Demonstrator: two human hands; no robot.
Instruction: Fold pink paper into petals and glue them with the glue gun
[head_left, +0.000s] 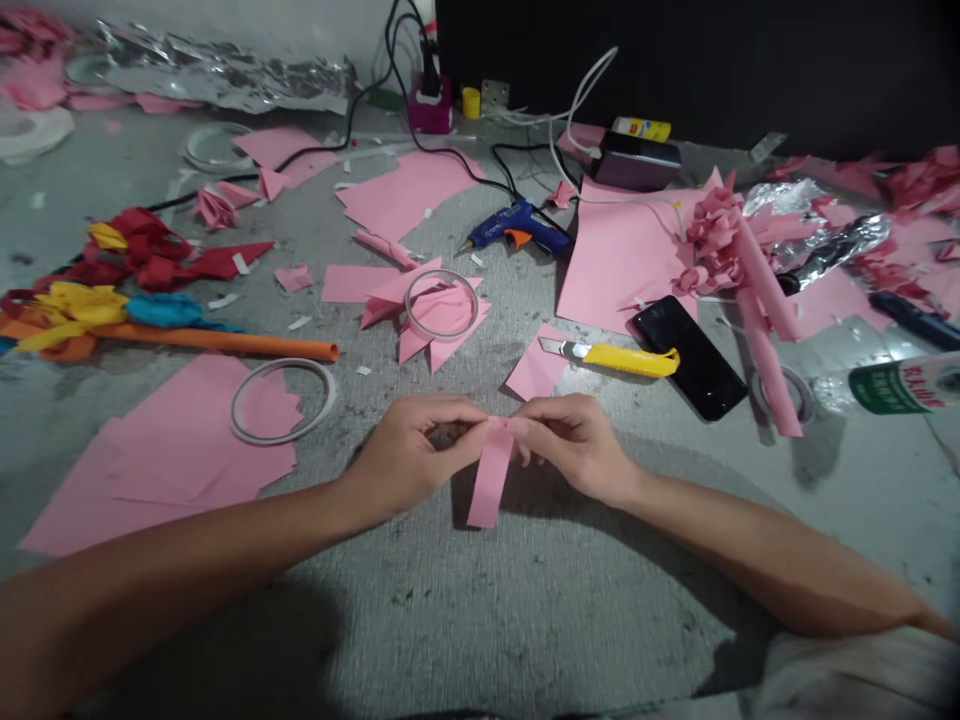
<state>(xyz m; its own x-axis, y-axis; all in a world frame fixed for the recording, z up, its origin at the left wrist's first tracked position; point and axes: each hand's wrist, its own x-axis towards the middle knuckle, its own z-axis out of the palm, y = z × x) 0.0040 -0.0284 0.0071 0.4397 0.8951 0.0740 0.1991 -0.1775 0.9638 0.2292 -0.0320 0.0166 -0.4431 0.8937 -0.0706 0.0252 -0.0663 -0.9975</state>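
A narrow pink paper strip (491, 482) hangs down between my hands, its upper end pinched by both. My left hand (416, 448) grips the top left corner between thumb and forefinger. On the other side, my right hand (574, 445) pinches the top right of the same strip, its fingertips partly hidden behind the paper. Just beyond my hands lie a small pink paper piece (534, 370) and a yellow utility knife (626, 360) with its blade out. The knife's handle end rests on a black smartphone (694, 360).
Pink sheets (172, 450) and a tape roll (322, 400) lie left, near an orange paper tube (247, 343). Folded pink pieces (442, 320) sit ahead under another roll. Farther back are a blue glue gun (517, 228) and cables. Pink paper flowers (716, 220) and a bottle (892, 387) stand right.
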